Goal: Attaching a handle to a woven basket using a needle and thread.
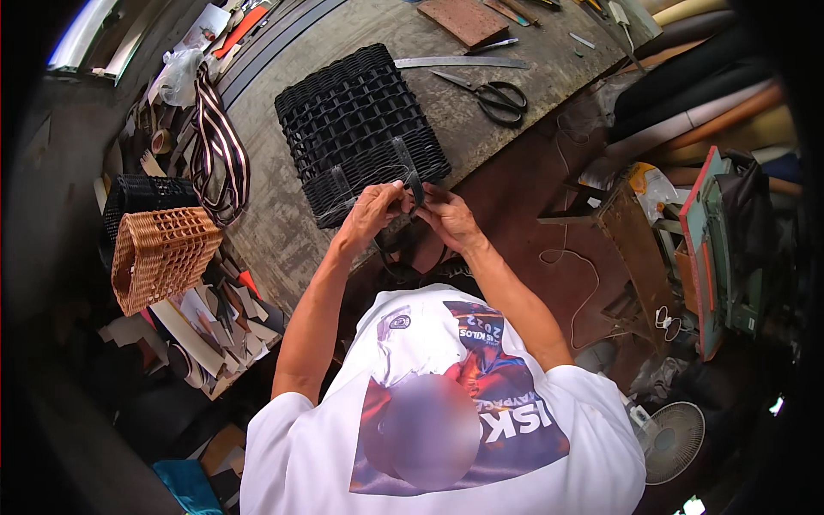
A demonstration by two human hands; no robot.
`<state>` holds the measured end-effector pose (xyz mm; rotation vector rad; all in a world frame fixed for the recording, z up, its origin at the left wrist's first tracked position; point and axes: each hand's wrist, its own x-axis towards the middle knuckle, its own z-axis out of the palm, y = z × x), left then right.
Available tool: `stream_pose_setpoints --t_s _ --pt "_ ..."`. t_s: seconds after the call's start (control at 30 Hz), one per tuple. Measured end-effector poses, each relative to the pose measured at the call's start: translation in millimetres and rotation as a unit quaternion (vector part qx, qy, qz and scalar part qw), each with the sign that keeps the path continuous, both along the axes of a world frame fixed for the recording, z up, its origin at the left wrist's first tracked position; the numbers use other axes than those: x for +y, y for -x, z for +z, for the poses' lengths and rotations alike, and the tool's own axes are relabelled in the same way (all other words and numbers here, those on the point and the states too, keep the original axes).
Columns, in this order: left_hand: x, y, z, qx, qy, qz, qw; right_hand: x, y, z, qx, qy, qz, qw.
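A black woven basket bag (356,120) lies on its side on the worn table, with its near edge by my hands. Two dark straps are fixed to its near part, and one black strap (415,185) runs down between my hands. My left hand (371,210) is closed in a pinch at the bag's near edge; what its fingertips hold is too small to make out. My right hand (452,220) pinches the black strap from the other side. A fine pale thread (382,170) seems to loop over the weave above my fingers.
Scissors (489,96) and a metal ruler (463,62) lie right of the bag, below a brown block (463,22). Striped straps (215,154) hang at the left, above a tan woven basket (163,253). Material rolls (687,112) and a fan (674,442) stand at the right.
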<state>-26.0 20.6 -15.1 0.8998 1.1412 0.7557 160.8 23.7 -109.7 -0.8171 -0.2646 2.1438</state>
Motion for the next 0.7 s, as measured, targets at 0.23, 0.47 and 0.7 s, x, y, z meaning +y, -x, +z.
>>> stream_pose_setpoints --t_s 0.23,0.47,0.7 --pt "5 5 2 -0.024 0.041 -0.036 0.998 22 11 -23 0.086 -0.076 0.044 0.992" --pt "8 9 1 -0.047 0.066 -0.057 0.995 15 28 -23 0.133 -0.069 -0.018 0.988" --pt "10 13 2 -0.050 0.076 -0.079 0.993 25 31 -31 0.133 -0.024 -0.039 0.990"
